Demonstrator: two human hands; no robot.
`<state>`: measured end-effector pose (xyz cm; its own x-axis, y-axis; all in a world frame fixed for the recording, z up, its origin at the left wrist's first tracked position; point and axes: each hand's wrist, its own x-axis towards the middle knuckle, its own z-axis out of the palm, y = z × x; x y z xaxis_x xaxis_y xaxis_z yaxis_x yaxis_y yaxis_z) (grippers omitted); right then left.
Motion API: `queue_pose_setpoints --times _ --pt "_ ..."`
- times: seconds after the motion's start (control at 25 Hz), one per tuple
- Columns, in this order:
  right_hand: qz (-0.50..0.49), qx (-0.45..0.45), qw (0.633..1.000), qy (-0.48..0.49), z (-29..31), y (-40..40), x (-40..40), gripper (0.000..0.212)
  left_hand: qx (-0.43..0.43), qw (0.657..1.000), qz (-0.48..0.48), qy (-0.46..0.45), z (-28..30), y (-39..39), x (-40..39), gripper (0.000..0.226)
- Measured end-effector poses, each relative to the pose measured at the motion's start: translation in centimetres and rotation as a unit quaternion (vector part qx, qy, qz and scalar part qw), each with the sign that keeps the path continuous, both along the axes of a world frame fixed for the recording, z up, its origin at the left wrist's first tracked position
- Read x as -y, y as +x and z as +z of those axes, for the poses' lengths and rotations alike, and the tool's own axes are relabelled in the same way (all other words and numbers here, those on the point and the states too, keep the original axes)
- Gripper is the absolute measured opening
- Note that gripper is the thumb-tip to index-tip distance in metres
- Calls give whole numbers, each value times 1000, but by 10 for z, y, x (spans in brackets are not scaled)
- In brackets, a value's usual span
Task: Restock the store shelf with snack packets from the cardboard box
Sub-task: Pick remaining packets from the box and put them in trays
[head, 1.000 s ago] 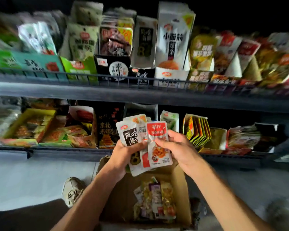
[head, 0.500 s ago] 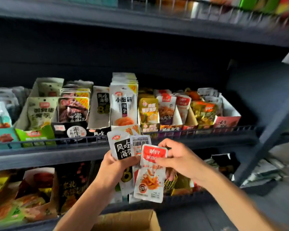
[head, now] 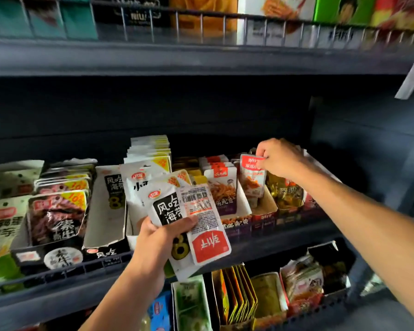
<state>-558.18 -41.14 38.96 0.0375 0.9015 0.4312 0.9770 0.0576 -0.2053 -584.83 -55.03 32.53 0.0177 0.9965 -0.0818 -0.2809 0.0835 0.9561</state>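
While the left hand (head: 164, 237) grips spare packets (head: 196, 223) at centre frame, keeping them ready, the right hand (head: 279, 158) pinches a red-topped packet (head: 252, 177) by its top, lowering it into its matching tray (head: 264, 209) at centre right.

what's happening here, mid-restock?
Yes. A person is stocking the middle shelf. The right hand pinches a red-topped snack packet by its top edge, lowering it into a display box on the right. The left hand grips a fan of more packets in front of the shelf, waiting to go in.
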Motion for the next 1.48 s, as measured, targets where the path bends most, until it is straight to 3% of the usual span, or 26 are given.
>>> queue_pose_setpoints --times 0.24,0.32,0.4,0.48,0.56,0.6,0.72,0.8,0.88,0.96,1.12,1.36,1.48 --pt "10 196 980 30 -25 -10 -20 22 5 1000 -14 -8 -7 -1 -5 42" --pt "47 167 979 108 -23 -24 -3 22 7 1000 -17 -9 -9 -1 -3 44" --pt "190 86 966 154 -18 -37 35 22 16 1000 -12 -8 -9 0 -3 38" --pt "346 96 933 21 -21 -45 87 47 43 999 -11 -16 -8 4 -1 31" --pt "378 170 898 -146 -35 -52 129 75 62 998 -20 -21 -6 10 1 25" --pt "372 186 899 -139 -45 -50 140 80 67 997 -29 -24 -6 14 4 23" --pt "387 130 913 19 -60 -39 144 58 104 991 -63 -45 -8 25 13 30" --pt "402 -24 915 -7 -45 -29 147 36 122 989 -64 -60 -11 25 15 34" --pt "329 -142 933 -27 -22 -15 142 22 113 991 -45 -55 -14 20 14 36" --pt "227 -184 956 23 2 5 119 15 104 993 -32 -53 -16 17 12 33" --pt "91 -137 986 31 30 25 57 14 80 995 -35 -58 -19 19 12 34" --pt "114 39 990 -80 5 4 -3 10 69 995 -41 -64 -21 18 10 35" --pt "129 66 988 -52 -4 -6 -8 9 62 996 -34 -60 -25 10 7 34"
